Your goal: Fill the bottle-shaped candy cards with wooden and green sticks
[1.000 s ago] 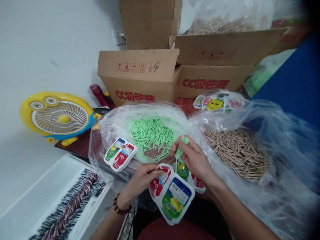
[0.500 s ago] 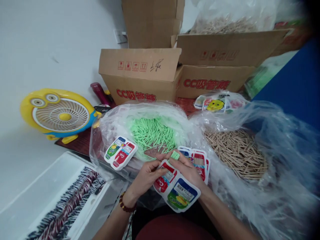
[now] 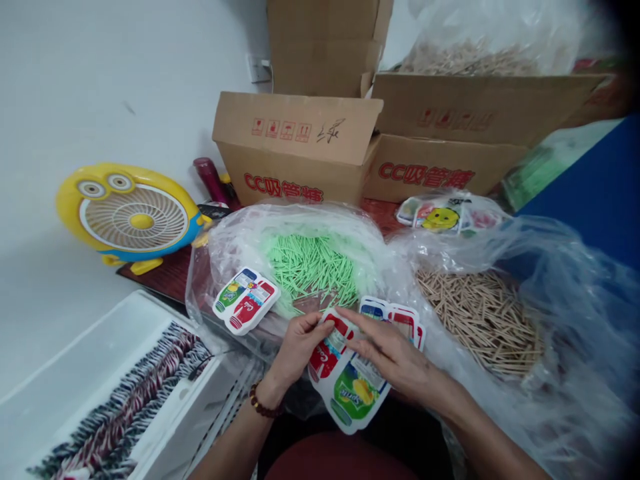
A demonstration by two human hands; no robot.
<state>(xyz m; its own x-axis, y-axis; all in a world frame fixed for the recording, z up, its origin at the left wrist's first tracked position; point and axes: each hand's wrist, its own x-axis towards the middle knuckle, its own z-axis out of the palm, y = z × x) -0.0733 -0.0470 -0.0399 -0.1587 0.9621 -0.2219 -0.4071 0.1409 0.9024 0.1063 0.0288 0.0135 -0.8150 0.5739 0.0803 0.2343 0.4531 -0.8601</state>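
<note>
My left hand (image 3: pixel 299 343) is closed on the upper left edge of a white-bordered card pack (image 3: pixel 350 393) printed with a red cola bottle and a green Sprite bottle. Its thumb presses the front. My right hand (image 3: pixel 395 353) reaches across the pack's upper right, thumb on the face and fingers along the top edge; it covers part of the Sprite print. Behind that hand lie similar card packs (image 3: pixel 414 321), partly hidden. Just beyond both hands, thin green sticks (image 3: pixel 313 267) fill a clear plastic bag (image 3: pixel 240 233). Another card pack (image 3: pixel 246 300) rests on the bag's left front.
Brown sticks (image 3: pixel 483 320) lie in a plastic bag at right. Cardboard boxes (image 3: pixel 300 160) stand behind, a yellow fan (image 3: pixel 135 217) at left. A white foam box (image 3: pixel 75 360) with striped packs is front left. A wrapped pack (image 3: pixel 443 217) sits at back right.
The small green bundle between my fingers is no longer visible. My right hand has shifted over the pack's face, and the pack has turned a little. The camera view has shifted slightly left.
</note>
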